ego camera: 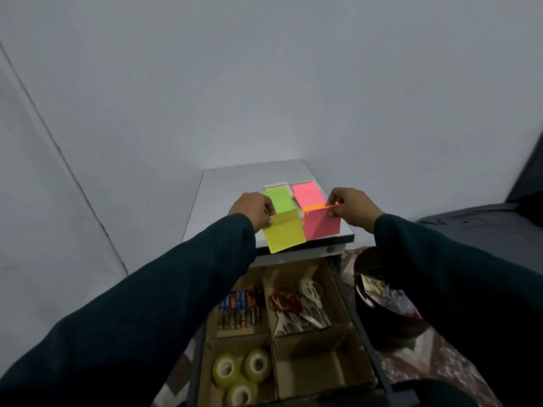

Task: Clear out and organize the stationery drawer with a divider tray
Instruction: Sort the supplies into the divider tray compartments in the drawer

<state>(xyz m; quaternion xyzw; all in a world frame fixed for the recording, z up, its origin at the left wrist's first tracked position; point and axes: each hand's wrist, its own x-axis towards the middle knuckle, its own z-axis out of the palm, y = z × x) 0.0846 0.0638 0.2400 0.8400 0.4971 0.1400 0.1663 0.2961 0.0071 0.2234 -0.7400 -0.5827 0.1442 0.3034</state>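
Note:
My left hand pinches a yellow sticky-note pad by its upper corner above the cabinet's front edge. My right hand pinches a pink sticky-note pad beside it. Behind them on the cabinet top lie a green pad and another pink pad. Below, the open drawer holds a cardboard divider tray. Its compartments hold batteries, scissors and three tape rolls. The front right compartment holds nothing.
A dark waste bin with paper scraps stands on the floor right of the drawer. A dark surface lies at the right. Grey walls close in behind and at the left.

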